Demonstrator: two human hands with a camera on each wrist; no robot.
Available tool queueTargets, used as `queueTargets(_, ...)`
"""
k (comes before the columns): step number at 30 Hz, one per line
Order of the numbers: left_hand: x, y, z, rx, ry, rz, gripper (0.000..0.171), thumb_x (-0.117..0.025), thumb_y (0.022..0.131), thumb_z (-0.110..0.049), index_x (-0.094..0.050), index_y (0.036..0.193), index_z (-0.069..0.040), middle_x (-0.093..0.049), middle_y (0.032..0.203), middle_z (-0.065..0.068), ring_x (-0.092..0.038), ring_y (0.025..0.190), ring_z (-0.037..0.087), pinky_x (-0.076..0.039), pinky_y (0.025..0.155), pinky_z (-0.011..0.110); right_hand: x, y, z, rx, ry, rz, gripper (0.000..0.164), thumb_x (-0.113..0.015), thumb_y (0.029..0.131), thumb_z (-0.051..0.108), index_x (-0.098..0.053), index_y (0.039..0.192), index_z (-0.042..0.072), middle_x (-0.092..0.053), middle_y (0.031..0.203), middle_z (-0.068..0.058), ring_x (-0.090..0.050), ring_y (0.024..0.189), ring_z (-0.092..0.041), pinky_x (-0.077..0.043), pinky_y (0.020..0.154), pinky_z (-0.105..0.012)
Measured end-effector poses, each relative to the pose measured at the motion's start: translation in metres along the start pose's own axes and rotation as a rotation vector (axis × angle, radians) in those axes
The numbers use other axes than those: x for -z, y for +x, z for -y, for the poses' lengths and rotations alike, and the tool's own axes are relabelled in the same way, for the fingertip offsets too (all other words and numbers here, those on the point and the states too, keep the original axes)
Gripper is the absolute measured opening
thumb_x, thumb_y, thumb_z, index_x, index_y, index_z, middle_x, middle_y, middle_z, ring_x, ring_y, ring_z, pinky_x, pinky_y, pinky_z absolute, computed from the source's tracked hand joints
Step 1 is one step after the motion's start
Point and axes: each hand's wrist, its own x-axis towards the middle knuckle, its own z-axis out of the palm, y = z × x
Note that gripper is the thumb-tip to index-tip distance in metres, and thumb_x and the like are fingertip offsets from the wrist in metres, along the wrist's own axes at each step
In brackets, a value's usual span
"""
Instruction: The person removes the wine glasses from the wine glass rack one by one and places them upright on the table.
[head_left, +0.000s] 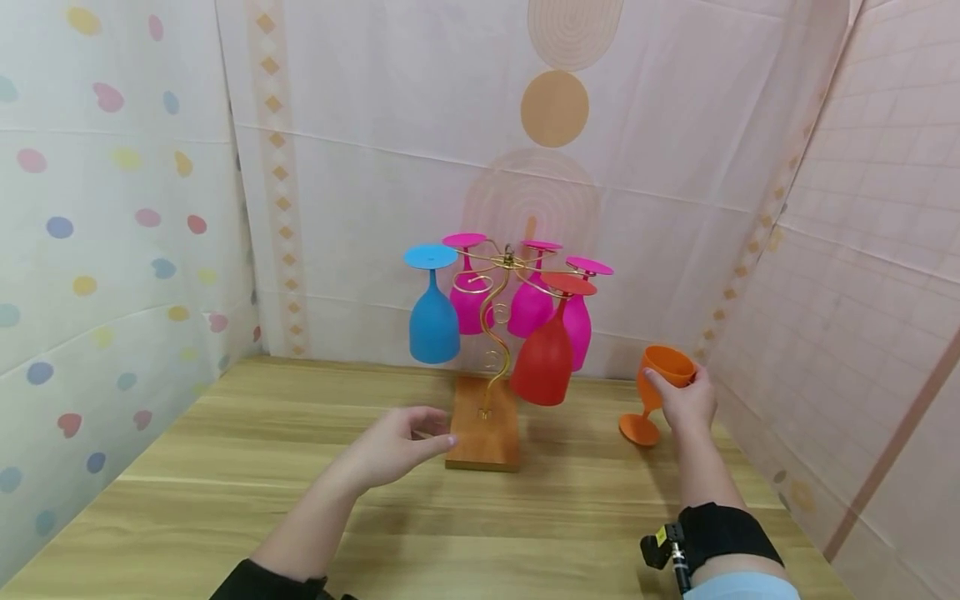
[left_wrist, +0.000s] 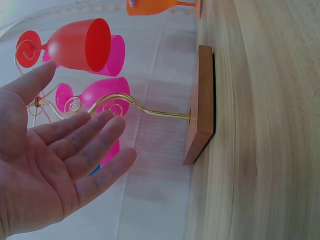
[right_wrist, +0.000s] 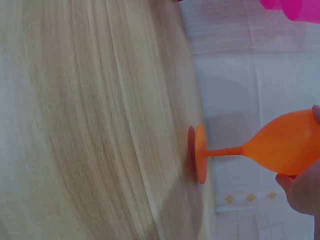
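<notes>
An orange plastic goblet (head_left: 667, 367) is upright at the right of the table. My right hand (head_left: 688, 402) grips its bowl, thumb on the near side; the foot (right_wrist: 201, 154) is close over the wood. Left of it stands a gold wire goblet rack (head_left: 495, 333) on a wooden base (head_left: 483, 450). Upside down on the rack hang a blue goblet (head_left: 433, 321), a red goblet (head_left: 543, 358) and three pink goblets (head_left: 532, 304). My left hand (head_left: 397, 446) holds nothing; its fingers are spread beside the base, palm toward the rack in the left wrist view (left_wrist: 45, 170).
The light wood table (head_left: 225, 475) meets a patterned cloth backdrop (head_left: 375, 183) behind the rack. Cloth walls also rise at both sides, the right wall (head_left: 847, 333) close to my right forearm. A black strap with a small camera (head_left: 660, 546) sits on my right wrist.
</notes>
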Motion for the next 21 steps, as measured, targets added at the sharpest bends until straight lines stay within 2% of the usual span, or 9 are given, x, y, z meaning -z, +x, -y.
queueTargets(10,0.000,0.000,0.004,0.000,-0.004,-0.016,0.054,-0.075,0.093,-0.041,-0.065,0.130,-0.004,-0.070,0.112,0.004,-0.066,0.101,0.023,-0.058,0.085,0.041,-0.002,0.002,-0.002,-0.042,0.006,0.004,0.093,-0.081,0.088,0.038,-0.030,0.158,0.005,-0.045,0.151,-0.019,-0.046,0.134,-0.036,-0.037,0.115,-0.047)
queueTargets(17,-0.008,0.003,0.007,-0.036,0.025,-0.018,0.051,-0.075,0.093,-0.038,-0.067,0.126,0.001,-0.072,0.106,0.003,-0.068,0.098,0.023,-0.058,0.085,0.041,-0.005,0.002,-0.004,-0.029,-0.021,0.004,0.094,-0.080,0.089,0.036,-0.026,0.158,0.003,-0.044,0.150,-0.023,-0.045,0.134,-0.039,-0.037,0.115,-0.049)
queueTargets(21,-0.008,0.002,0.006,-0.030,0.019,-0.020,0.051,-0.075,0.093,-0.038,-0.067,0.126,0.001,-0.071,0.107,0.004,-0.068,0.100,0.023,-0.058,0.085,0.042,-0.007,0.002,-0.004,-0.029,-0.022,0.008,0.097,-0.080,0.089,0.036,-0.022,0.159,0.002,-0.041,0.151,-0.024,-0.044,0.136,-0.040,-0.036,0.115,-0.049)
